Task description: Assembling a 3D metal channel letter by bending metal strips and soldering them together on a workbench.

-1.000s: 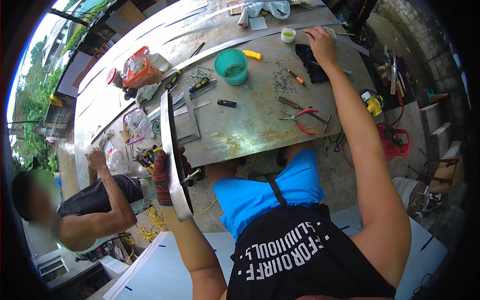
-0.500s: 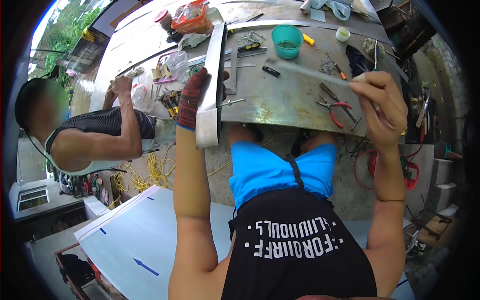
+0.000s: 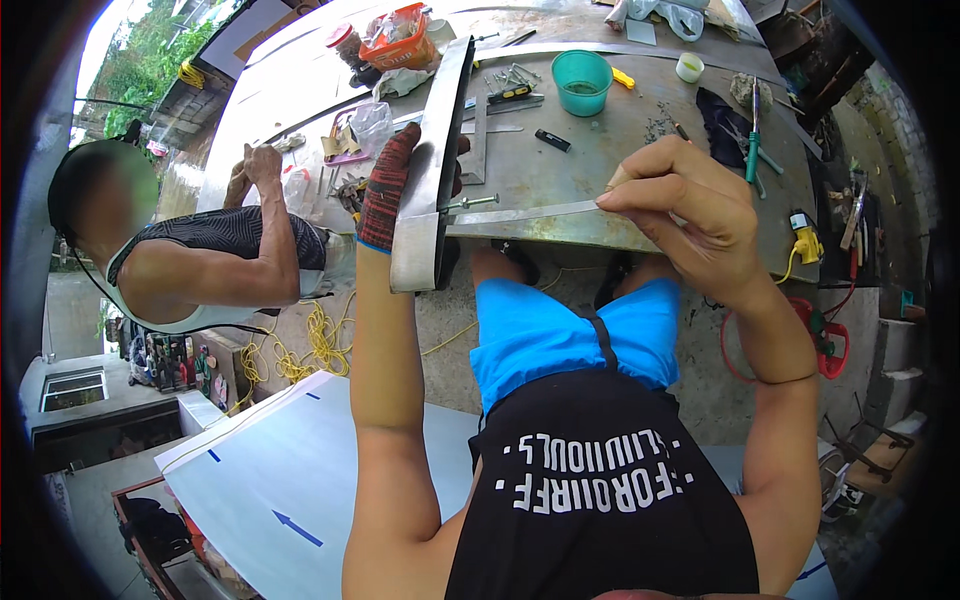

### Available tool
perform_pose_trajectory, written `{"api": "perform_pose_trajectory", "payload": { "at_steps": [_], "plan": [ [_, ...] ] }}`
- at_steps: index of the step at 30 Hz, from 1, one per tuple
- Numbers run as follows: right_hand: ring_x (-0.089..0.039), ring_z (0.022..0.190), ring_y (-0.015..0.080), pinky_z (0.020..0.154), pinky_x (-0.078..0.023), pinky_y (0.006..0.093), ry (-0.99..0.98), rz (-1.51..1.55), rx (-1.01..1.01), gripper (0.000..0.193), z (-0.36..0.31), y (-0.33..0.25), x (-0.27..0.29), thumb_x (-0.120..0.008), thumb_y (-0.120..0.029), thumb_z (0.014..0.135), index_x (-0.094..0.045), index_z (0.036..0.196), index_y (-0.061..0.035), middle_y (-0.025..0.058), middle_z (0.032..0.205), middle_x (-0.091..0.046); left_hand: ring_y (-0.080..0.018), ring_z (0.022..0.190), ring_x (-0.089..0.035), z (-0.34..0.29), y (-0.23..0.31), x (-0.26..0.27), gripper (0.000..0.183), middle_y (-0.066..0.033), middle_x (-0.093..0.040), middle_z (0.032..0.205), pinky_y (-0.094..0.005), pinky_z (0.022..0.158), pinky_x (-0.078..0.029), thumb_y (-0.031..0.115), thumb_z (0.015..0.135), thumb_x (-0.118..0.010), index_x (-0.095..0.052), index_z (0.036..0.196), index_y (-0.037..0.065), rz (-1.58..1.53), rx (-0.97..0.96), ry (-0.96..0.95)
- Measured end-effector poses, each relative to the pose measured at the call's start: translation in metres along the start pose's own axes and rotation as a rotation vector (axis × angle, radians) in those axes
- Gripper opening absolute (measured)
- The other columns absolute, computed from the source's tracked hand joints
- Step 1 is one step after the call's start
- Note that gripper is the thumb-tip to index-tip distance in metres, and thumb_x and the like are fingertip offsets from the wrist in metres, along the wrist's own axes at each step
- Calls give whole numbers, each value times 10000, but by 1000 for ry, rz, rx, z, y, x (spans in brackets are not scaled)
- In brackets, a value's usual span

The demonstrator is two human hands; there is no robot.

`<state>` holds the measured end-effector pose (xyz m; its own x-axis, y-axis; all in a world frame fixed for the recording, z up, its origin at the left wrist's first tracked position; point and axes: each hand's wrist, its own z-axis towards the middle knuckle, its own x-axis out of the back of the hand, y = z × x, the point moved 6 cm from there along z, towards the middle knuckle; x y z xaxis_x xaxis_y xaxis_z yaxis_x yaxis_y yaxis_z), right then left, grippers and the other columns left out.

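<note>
My left hand (image 3: 386,190), in a red and black knit glove, is wrapped round a long bent metal bar (image 3: 434,150) held up at the table's near edge. A bolt (image 3: 474,202) sticks out sideways from the bar's lower part. My bare right hand (image 3: 700,212) pinches one end of a thin, narrow grey strip (image 3: 540,211), which looks like a saw blade. The strip's far end reaches the bar just below the bolt; whether it touches cannot be made out.
On the metal table (image 3: 620,130) lie a green tub (image 3: 582,84), loose bolts (image 3: 515,75), a black marker-like piece (image 3: 552,140), a metal square (image 3: 482,150) and a green-handled screwdriver (image 3: 753,150). An orange basket (image 3: 395,45) stands behind. Another person (image 3: 215,250) works at left. Yellow cord (image 3: 325,335) covers floor.
My right hand has come left and down, bringing the strip from an upward slant to nearly level beside the bolt. It now hides the red-handled pliers. My left hand keeps its grip.
</note>
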<state>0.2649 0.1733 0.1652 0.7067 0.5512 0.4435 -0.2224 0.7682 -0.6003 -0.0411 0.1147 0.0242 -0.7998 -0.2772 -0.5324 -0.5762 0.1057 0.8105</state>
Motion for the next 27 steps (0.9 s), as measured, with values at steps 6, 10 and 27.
{"api": "perform_pose_trajectory", "payload": {
  "at_steps": [6,10,27],
  "plan": [
    [-659,813,197,662,-514,287,8,-14,29,258,4,-3,-4,-763,90,770,-736,1003,-17,93,931,-660,-198,664,-689,-1,-2,1,534,-197,-723,1039,-299,553,-574,423,1007,-558,-578,1275,-39,-38,45,11],
    [-662,814,194,663,-516,286,3,-24,21,246,6,-3,-4,-759,84,782,-737,1004,-20,89,935,-664,-197,654,-683,-4,1,-1,540,-199,-722,1041,-296,543,-570,432,1005,-560,-582,1270,-38,14,14,39],
    [-676,841,192,714,-530,292,23,-18,1,198,8,1,-4,-753,43,813,-739,1001,-20,85,937,-681,-219,630,-681,-6,7,-7,536,-216,-720,1025,-321,549,-577,417,998,-560,-577,1285,-36,11,-3,41]
  ]
}}
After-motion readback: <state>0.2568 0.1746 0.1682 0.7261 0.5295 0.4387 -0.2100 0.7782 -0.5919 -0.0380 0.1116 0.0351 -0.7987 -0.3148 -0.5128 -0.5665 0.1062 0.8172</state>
